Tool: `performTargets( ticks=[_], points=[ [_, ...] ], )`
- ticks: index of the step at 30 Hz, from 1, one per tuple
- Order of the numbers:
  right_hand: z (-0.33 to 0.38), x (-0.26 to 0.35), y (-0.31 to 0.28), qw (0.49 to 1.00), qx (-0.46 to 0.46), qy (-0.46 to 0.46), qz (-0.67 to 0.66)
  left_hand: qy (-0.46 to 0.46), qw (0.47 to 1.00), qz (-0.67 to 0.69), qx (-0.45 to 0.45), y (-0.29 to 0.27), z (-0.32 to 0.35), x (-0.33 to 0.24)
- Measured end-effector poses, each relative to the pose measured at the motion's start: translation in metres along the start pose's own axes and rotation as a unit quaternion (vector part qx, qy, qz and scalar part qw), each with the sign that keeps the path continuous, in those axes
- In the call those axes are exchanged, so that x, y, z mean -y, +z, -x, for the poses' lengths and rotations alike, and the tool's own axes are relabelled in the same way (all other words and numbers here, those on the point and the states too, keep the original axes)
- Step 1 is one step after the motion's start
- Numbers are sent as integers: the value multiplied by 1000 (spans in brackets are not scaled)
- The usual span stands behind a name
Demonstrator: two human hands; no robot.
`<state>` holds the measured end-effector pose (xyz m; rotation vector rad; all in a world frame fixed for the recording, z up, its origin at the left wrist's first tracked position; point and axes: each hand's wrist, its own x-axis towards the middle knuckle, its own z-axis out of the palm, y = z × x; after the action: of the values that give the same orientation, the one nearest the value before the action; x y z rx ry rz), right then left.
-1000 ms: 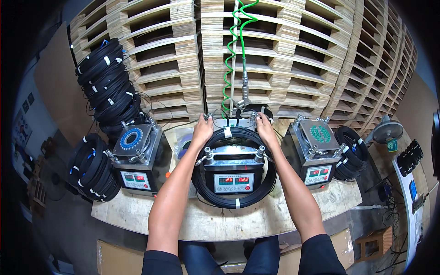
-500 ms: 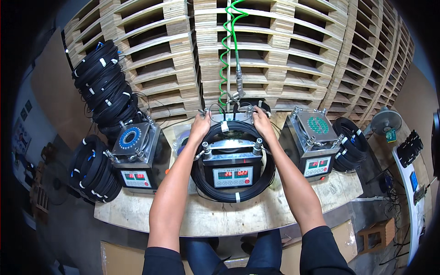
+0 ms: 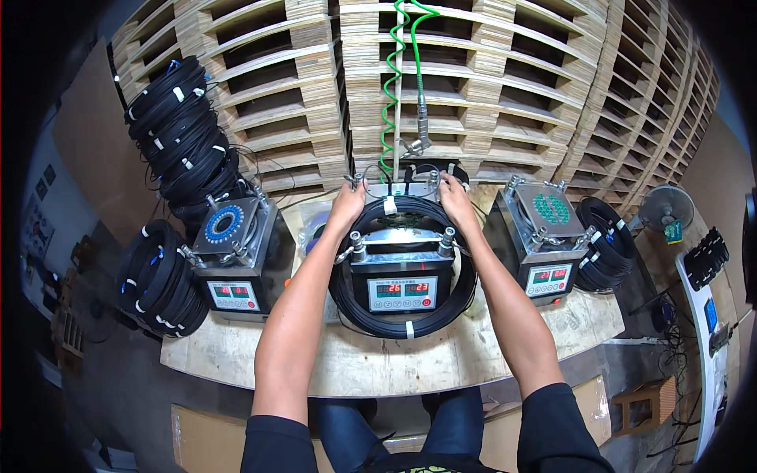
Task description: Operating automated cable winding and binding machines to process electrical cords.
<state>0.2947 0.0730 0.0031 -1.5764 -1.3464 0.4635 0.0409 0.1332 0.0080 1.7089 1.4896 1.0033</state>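
A bench machine [image 3: 400, 294] with a red-lit display stands in front of me, with a coil of black cable [image 3: 410, 329] looped around it. My left hand [image 3: 347, 205] is closed at the far left clamp post [image 3: 359, 181] of this machine. On the other side, my right hand [image 3: 456, 199] has its fingers closed at the far right clamp post [image 3: 434, 183]. Just what the fingertips grip is small and partly hidden. Two metal clamp posts with knobs, the left one [image 3: 357, 246] and the right one [image 3: 448, 240], rise at the machine's near edge, between my forearms.
Similar machines stand on the wooden table [image 3: 371, 370], one with a blue ring [image 3: 225, 225] at left, one with green dots [image 3: 551, 209] at right. Black cable coils [image 3: 173, 130] are stacked far left. A green air hose [image 3: 419, 63] hangs before wooden pallets [image 3: 505, 102]. A fan [image 3: 666, 206] stands right.
The whole view has shifted slightly. Both hands stay at the far clamp posts, with only small movements of the fingers. The coil and the machines keep their places.
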Motion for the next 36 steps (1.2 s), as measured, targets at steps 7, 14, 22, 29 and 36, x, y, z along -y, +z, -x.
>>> performTargets(
  ticks=[7, 14, 22, 29, 36],
  points=[
    [-6, -11, -1, 1000, -19, -11, 8, -29, 999, 11, 30, -3, 7, -8],
    [-1, -10, 6, 999, -34, -24, -6, -26, 1000, 12, 2, -1, 3, 3],
    [-4, -10, 3, 999, -20, 8, 25, -12, 999, 33, -7, 9, -11, 17],
    [-8, -16, 1, 1000, -4, -3, 19, -24, 999, 24, -2, 10, -8, 13],
    [-6, -16, 0, 1000, -13, -1, -23, 6, 999, 0, -35, 9, -5, 8]
  ],
)
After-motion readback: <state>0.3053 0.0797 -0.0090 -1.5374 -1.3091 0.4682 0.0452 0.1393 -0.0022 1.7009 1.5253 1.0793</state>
